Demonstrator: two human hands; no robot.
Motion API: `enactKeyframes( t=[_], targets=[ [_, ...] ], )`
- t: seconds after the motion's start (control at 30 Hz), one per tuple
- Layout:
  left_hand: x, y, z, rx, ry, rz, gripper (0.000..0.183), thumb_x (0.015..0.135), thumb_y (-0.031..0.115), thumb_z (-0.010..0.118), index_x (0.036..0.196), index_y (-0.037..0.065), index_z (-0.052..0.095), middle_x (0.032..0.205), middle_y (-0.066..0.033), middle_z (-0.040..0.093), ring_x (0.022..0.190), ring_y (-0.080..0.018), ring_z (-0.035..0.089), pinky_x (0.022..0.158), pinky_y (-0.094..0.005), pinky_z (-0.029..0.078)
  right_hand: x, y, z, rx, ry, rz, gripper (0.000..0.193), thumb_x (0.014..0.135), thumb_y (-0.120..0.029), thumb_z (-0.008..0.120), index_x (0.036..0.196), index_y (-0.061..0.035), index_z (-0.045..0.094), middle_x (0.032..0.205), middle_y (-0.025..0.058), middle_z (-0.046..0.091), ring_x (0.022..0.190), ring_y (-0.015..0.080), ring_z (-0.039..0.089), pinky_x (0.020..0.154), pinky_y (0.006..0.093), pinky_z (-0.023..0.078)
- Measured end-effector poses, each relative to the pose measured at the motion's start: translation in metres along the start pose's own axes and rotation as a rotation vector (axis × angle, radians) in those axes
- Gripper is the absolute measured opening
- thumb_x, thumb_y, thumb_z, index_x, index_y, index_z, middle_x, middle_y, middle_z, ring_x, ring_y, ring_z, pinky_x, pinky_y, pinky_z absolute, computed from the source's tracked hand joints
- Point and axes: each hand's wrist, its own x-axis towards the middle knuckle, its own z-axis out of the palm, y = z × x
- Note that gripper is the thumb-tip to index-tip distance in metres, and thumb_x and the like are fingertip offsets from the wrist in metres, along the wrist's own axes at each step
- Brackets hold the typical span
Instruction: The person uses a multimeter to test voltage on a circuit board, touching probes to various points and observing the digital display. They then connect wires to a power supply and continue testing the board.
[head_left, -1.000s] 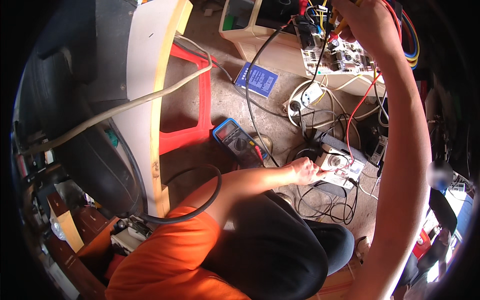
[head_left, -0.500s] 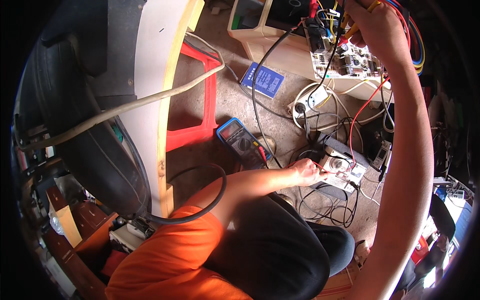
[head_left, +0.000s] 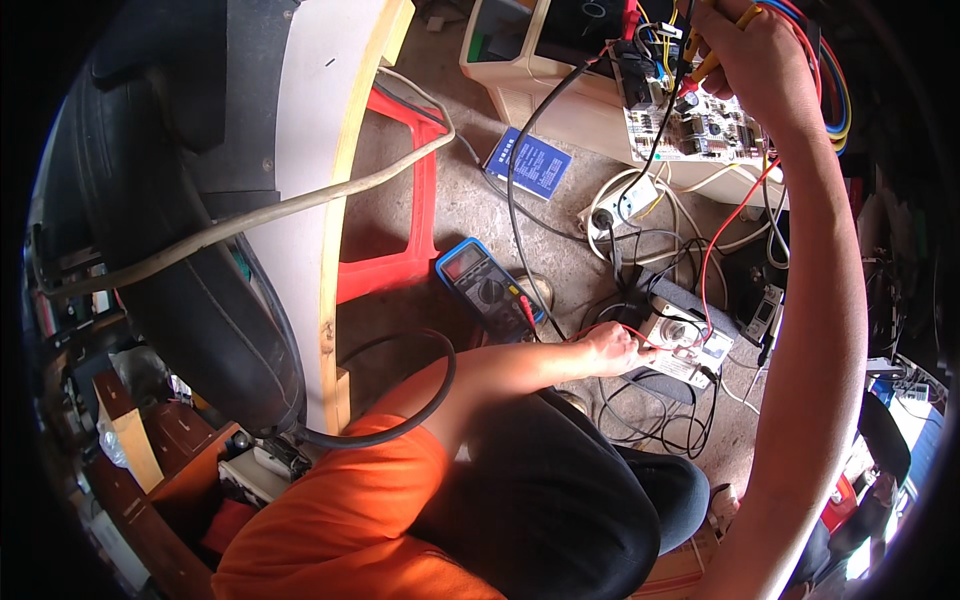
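Note:
At the upper right, my right hand (head_left: 755,60) is closed around a yellow-and-red test probe (head_left: 708,66), whose tip points down at a circuit board (head_left: 690,130) crowded with components. A black lead (head_left: 664,122) also runs up to these fingers. Lower in the middle, my left hand (head_left: 610,348) has its index finger reaching to the front panel of a small white device with a round dial (head_left: 675,332); its other fingers are curled, and nothing shows in them. Left of that hand lies a blue-edged multimeter (head_left: 488,288) with a red plug in it.
A white power strip (head_left: 632,203) and tangled cables lie on the floor. Beyond the multimeter are a blue booklet (head_left: 530,162) and a red plastic stool (head_left: 424,200). The board rests on a cream housing (head_left: 560,100). A black tyre-like object (head_left: 200,320) stands at left.
The whole view has shifted very slightly. Both hands stay where they were, the right with the probe over the board, the left at the white device.

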Motion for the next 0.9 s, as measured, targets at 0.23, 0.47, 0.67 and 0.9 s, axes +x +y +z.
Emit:
enactKeyframes(
  t=[0.23, 0.47, 0.67, 0.9],
  targets=[
    [-0.004, -0.001, -0.01, -0.106, -0.025, -0.018, 0.062, 0.098, 0.019, 0.043, 0.16, 0.022, 0.033, 0.068, -0.0032, 0.052, 0.056, -0.0173, 0.057, 0.051, -0.0381, 0.041, 0.005, 0.005, -0.004, -0.053, -0.025, -0.041, 0.025, 0.096, -0.017, 0.06, 0.078, -0.0005, 0.065, 0.063, 0.0058, 0.063, 0.055, 0.0135, 0.063, 0.051, 0.0291, 0.05],
    [-0.004, 0.0, -0.001, -0.216, 0.056, -0.034, 0.06, 0.099, 0.02, 0.044, 0.158, 0.02, 0.037, 0.07, -0.0059, 0.06, 0.059, -0.0202, 0.063, 0.055, -0.0411, 0.044, 0.0, 0.013, 0.0, -0.036, -0.026, -0.098, 0.023, 0.097, -0.018, 0.058, 0.086, -0.0004, 0.067, 0.072, 0.0079, 0.067, 0.062, 0.0133, 0.065, 0.056, 0.0291, 0.052],
    [-0.003, -0.001, -0.002, -0.2, 0.043, -0.037, 0.062, 0.099, 0.021, 0.045, 0.16, 0.021, 0.034, 0.07, -0.006, 0.06, 0.058, -0.02, 0.063, 0.053, -0.0414, 0.044, 0.005, 0.056, 0.003, -0.043, -0.041, -0.265, 0.029, 0.1, -0.034, 0.065, 0.107, -0.007, 0.072, 0.069, -0.0001, 0.064, 0.058, 0.0054, 0.059, 0.056, 0.0218, 0.049],
    [-0.002, -0.001, -0.001, -0.09, 0.044, -0.008, 0.073, 0.095, 0.017, 0.047, 0.164, 0.024, 0.023, 0.063, -0.0037, 0.048, 0.053, -0.0165, 0.057, 0.045, -0.036, 0.043, 0.014, 0.058, 0.001, 0.109, -0.087, -0.141, 0.03, 0.101, -0.035, 0.064, 0.106, -0.006, 0.07, 0.071, -0.0002, 0.064, 0.059, 0.0054, 0.059, 0.056, 0.0213, 0.048]
  ],
)
